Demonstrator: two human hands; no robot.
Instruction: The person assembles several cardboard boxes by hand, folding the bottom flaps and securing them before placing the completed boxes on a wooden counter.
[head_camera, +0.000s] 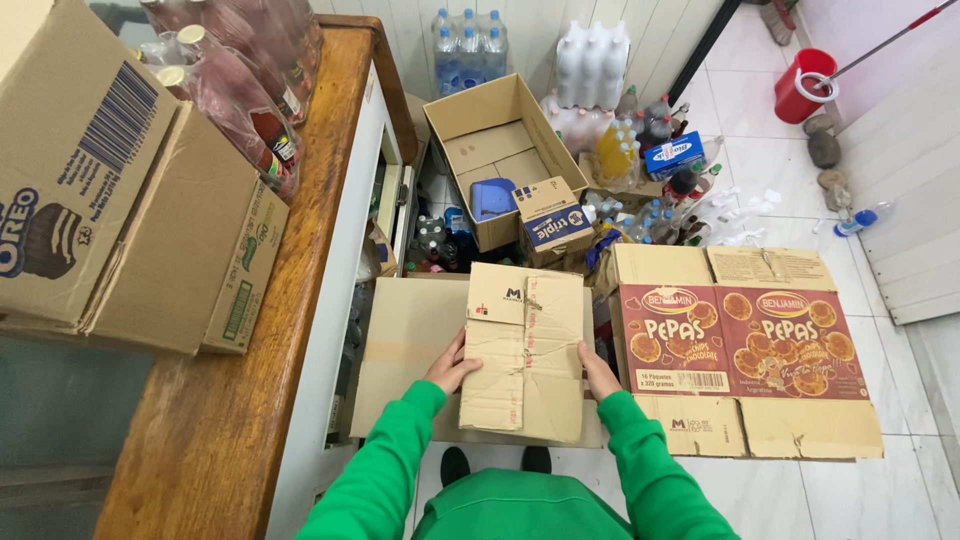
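Head view: the left hand (452, 368) and right hand (598, 372) grip opposite edges of a flattened cardboard box (525, 350), fingers curled closed around it. The box is held above another flattened carton (405, 345) on the floor, beside a cookie carton (745, 350) and a wooden desk (250, 380).

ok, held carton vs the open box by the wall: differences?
The held carton is closed, its creased flaps shut; the open box has its flaps up. The carton is gripped at its sides by the left hand and right hand; the box sits on the floor. Both are plain brown cardboard.
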